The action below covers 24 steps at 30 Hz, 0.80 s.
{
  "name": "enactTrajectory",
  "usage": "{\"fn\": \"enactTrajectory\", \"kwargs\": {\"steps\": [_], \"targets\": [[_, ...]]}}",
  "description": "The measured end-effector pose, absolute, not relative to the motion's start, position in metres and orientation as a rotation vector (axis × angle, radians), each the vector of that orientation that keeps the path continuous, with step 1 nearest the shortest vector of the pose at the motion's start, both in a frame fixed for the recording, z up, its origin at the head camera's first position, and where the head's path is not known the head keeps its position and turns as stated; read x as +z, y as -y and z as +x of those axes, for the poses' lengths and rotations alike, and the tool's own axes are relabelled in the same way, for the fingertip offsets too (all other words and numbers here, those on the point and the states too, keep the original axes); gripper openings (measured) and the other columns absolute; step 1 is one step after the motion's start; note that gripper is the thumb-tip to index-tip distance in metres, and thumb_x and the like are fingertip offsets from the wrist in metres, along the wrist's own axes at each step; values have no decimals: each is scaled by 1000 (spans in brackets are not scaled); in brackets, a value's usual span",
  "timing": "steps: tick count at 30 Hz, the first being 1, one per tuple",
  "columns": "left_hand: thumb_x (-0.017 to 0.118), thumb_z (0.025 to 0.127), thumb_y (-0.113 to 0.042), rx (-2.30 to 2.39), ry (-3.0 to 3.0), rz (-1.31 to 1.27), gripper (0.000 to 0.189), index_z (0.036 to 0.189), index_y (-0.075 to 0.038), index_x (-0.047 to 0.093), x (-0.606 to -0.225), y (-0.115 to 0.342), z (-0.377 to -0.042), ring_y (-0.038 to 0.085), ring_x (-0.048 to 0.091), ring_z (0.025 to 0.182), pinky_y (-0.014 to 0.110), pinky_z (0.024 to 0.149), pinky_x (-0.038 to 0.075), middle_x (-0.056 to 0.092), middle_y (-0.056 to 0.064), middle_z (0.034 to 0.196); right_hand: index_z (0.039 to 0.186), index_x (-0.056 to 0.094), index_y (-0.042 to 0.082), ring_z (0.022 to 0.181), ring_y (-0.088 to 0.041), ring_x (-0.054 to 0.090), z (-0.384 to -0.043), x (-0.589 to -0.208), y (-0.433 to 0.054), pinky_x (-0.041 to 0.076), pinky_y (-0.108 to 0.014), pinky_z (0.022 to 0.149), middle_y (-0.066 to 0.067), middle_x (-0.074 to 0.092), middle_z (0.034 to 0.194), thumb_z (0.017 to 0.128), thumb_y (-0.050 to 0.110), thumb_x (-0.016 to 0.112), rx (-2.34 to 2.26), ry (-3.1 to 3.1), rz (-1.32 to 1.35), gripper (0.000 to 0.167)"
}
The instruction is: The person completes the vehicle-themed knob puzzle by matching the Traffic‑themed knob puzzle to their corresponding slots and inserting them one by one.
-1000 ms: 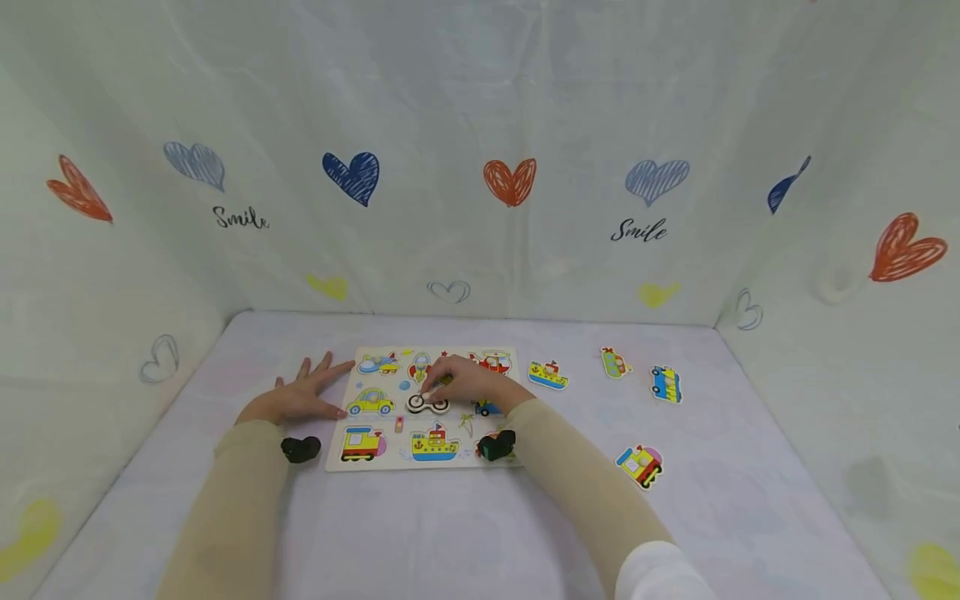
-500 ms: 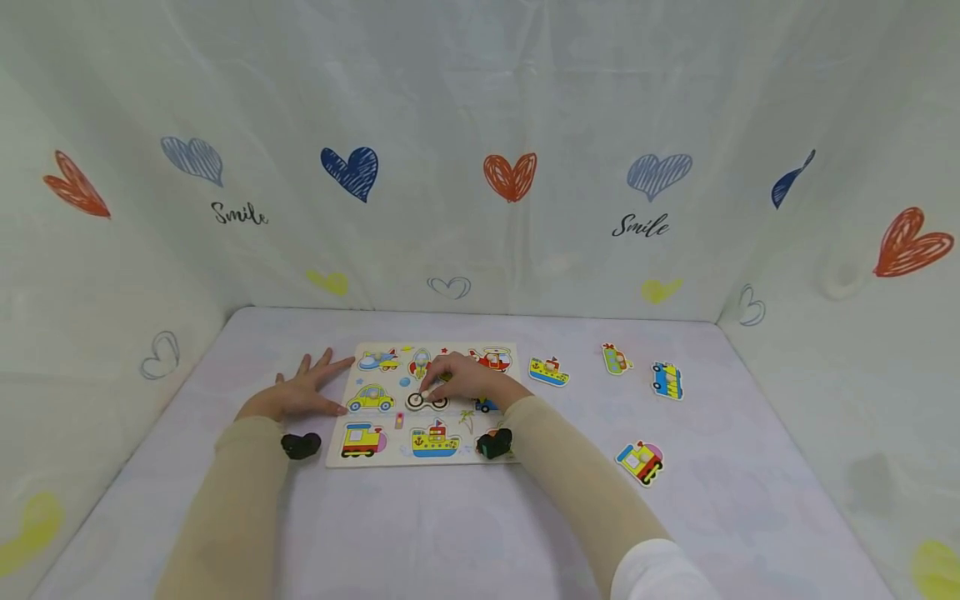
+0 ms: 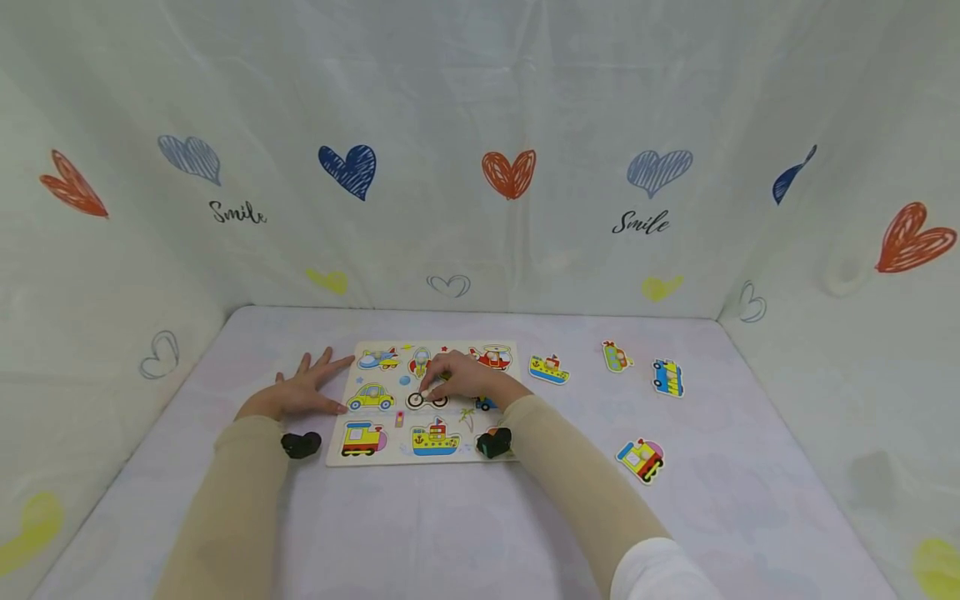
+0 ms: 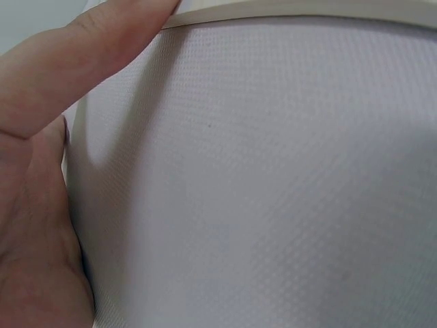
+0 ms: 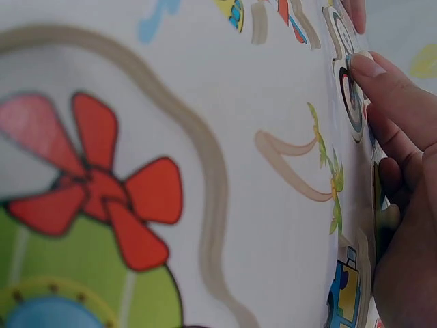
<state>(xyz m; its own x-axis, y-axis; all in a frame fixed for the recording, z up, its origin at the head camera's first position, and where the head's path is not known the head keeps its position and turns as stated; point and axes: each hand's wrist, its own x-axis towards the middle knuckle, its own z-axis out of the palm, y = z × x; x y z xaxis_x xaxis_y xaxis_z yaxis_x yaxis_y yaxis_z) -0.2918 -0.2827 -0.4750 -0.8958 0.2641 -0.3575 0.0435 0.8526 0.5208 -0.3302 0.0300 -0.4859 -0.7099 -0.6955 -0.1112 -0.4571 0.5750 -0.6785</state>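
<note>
A puzzle board (image 3: 397, 460) with printed vehicles lies on the table. My right hand (image 3: 461, 375) is over its middle, thumb and fingertips pinching the knob of a bike-shaped puzzle piece (image 3: 417, 401). In the right wrist view, the piece's wheels (image 5: 351, 106) show just under the thumb, and the hand covers part of it. My left hand (image 3: 300, 393) rests on the table with fingers spread, its thumb and index fingertips at the board's left edge. The left wrist view shows the left thumb (image 4: 89, 58) against the board's rim (image 4: 300, 9).
Right of the board lie a boat piece (image 3: 549, 369), a submarine piece (image 3: 617, 357), a bus piece (image 3: 667, 378) and, nearer, a train piece (image 3: 641, 461). A white curtain (image 3: 577, 100) printed with hearts stands behind the table and along both sides.
The bike piece sits lower and flatter on the board than a second ago, still pinched by my right hand. My left hand holds its place. The head view has shifted slightly.
</note>
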Motion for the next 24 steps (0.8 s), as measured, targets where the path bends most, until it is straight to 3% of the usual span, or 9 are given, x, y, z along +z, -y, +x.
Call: {"fn": "enactTrajectory", "kwargs": {"steps": [24], "targets": [[83,73,-39,713,-2605,233,105,155,-13,22,-474,282,-291,52,-23,138,76,97,-18,-10,26,158,99,77,30,119,-13,45,-327,-483,-28,22,-47,109,15,60,109,86,28,77,-747,-2538,-917,13]]}}
